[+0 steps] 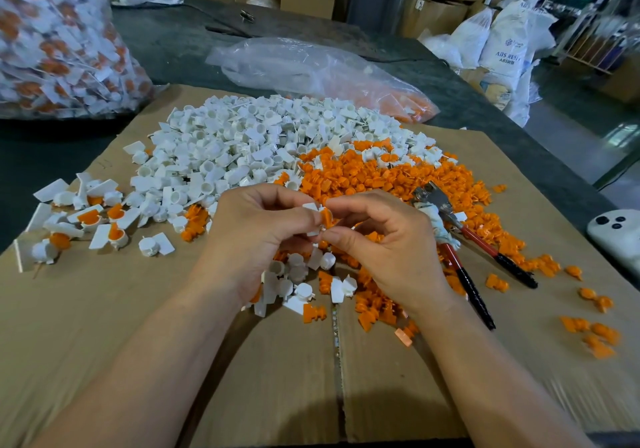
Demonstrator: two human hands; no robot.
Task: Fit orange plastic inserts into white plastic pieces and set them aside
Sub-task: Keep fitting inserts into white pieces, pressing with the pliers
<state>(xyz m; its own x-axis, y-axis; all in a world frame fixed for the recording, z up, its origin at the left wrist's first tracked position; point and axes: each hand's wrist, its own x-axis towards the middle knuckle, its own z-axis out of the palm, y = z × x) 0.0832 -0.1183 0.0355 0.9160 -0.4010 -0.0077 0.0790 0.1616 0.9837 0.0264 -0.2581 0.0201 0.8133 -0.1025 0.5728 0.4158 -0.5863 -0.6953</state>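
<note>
— Orange-filled pieces (104,220) at left: many done?
— Few, I judge. Most of the white pile (242,142) waits; left hand (256,229) pinches a white piece (311,207), right hand (388,239) pinches an insert (326,217) against it; orange pile (381,177) looks large too.

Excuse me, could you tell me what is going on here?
A person is assembling plastic parts over a cardboard sheet. The left hand holds a white piece while the right hand pinches an orange insert against it. A white heap and an orange heap lie behind; a few finished pieces sit at the left, pliers at the right.
</note>
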